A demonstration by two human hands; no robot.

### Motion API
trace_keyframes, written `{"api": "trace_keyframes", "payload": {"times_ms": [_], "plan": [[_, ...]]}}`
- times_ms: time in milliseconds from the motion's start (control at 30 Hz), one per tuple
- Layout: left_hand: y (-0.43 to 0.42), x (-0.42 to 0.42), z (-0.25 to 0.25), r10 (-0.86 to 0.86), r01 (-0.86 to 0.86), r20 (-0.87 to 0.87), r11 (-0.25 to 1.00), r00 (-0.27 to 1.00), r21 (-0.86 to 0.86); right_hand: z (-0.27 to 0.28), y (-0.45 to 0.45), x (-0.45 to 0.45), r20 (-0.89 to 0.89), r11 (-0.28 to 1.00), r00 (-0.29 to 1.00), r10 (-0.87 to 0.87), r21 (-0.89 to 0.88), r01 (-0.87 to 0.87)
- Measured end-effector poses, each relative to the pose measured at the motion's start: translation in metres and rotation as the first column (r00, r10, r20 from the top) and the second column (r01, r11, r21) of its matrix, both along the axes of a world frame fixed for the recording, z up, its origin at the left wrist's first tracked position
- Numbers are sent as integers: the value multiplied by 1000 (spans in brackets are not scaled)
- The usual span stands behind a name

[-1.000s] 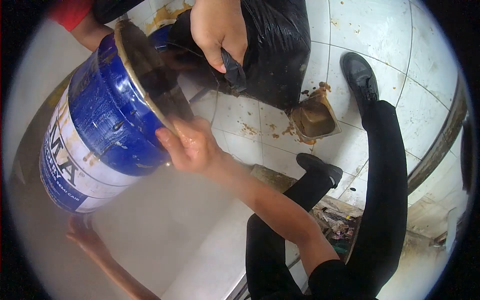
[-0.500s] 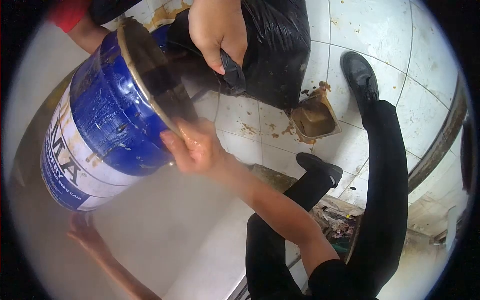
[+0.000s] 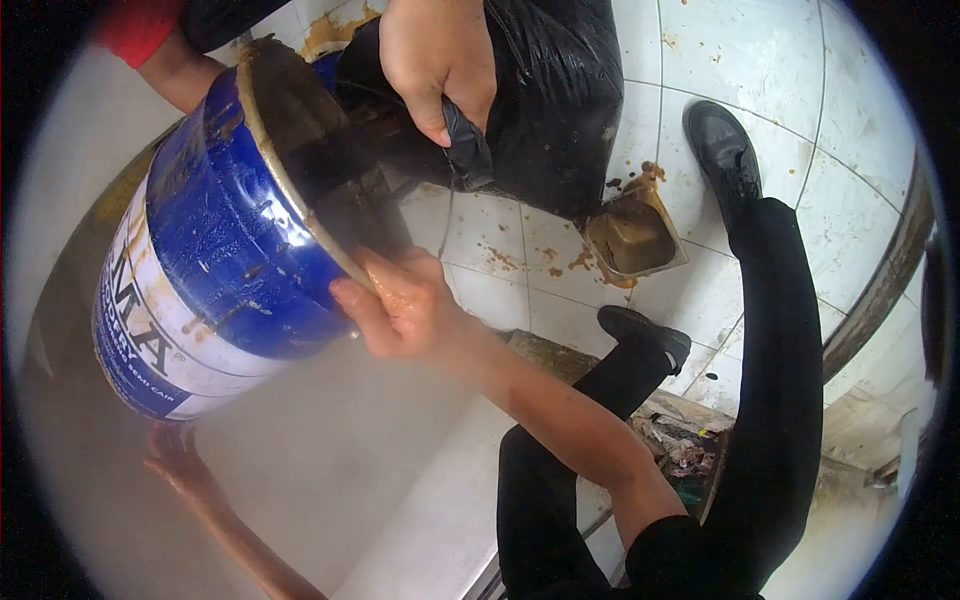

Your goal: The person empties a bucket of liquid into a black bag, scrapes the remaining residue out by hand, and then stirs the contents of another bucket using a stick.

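A blue-and-white bucket hangs tilted, its mouth turned toward the upper right and its inside dark. My right hand grips the lower part of the rim, thumb on the outside and fingers over the edge. Under the bucket's base is my left hand, touching it from below; its fingertips are partly hidden by the bucket and haze. A black plastic bag lies beside the mouth. Another person's hand pinches the bag's edge. That person's other hand, below a red sleeve, is behind the bucket's far rim.
A square metal pan sits on the white tiled floor, with brown spills around it. My black shoes and trousers are on the right. A pale metal surface runs below the bucket. Litter lies between my legs.
The bucket and my hands sit slightly farther right in view, as the whole view shifts a little. Both hands keep their places on the bucket, and the other person still pinches the bag.
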State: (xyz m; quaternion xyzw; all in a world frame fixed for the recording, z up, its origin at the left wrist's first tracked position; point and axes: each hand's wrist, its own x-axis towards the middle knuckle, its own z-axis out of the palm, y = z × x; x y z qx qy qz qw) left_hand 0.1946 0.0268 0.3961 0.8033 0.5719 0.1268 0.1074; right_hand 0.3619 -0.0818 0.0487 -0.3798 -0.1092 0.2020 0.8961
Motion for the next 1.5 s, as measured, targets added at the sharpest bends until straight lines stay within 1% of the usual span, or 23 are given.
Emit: {"api": "trace_keyframes", "payload": {"times_ms": [100,200,300,367,433,500,567,633,700,767,867,933,967,1033,1067,1100,1167,1233,1267,1333,1400,1433,1500], "plan": [[7,-9,4,22,-23,61,1000,998,12,1,0,0,-12,1000,1000,-8,-4,8],[7,-10,6,4,-3,43,1000,999,-19,0,0,-2,-69,999,998,13,43,-10],[9,-13,7,-7,8,36,1000,999,-24,0,1,-1,-57,999,998,28,30,-26],[9,-10,4,11,-10,45,1000,999,-8,0,1,0,43,1000,999,-11,-15,11],[11,-12,4,26,-26,54,1000,998,7,4,3,-3,28,1000,999,-25,-17,26],[17,-19,7,66,-73,181,997,981,33,8,5,-3,13,999,999,-52,-15,52],[19,-16,3,77,-85,193,996,978,36,13,3,-1,72,996,996,-58,-62,63],[15,-9,-2,89,-98,202,994,975,38,18,4,-4,64,994,995,-73,-72,77],[13,-6,-4,137,-140,330,990,934,-14,22,3,-3,126,997,992,-33,-62,41],[15,-12,1,125,-122,329,992,936,-31,26,4,-5,99,997,994,-55,-54,60],[21,-18,9,132,-121,350,991,928,-52,29,-2,0,107,999,994,-28,-40,32],[16,-12,6,150,-139,369,989,917,-56,28,-6,-2,128,992,987,99,-89,-88],[13,-9,3,144,-141,361,989,921,-35,28,-4,-2,127,992,987,99,-86,-88],[11,-7,3,136,-141,352,990,926,-11,28,0,-2,108,996,991,-77,-41,81],[14,-10,6,118,-107,354,993,928,-49,28,0,-1,107,996,991,-77,-39,81],[13,-5,5,99,-73,355,994,930,-86,28,-1,1,101,997,993,-57,-40,62],[6,2,-3,116,-104,372,993,921,-52,27,-5,2,94,998,995,-38,-39,42],[5,9,-8,131,-134,383,991,914,-18,29,-10,0,96,993,993,73,-100,-63],[7,7,-10,152,-152,417,988,896,-35,31,-10,1,91,994,993,69,-96,-61],[8,6,-12,173,-172,444,984,879,-42,40,-12,5,180,991,981,66,-129,-43],[14,8,-21,281,-292,573,953,770,-76,47,-10,7,197,994,977,79,-95,-61],[17,6,-24,279,-294,572,953,771,-69,51,-8,6,218,994,971,95,-69,-82],[20,-3,-28,291,-246,620,956,729,-159,58,-4,4,202,993,973,111,-56,-102]]}}
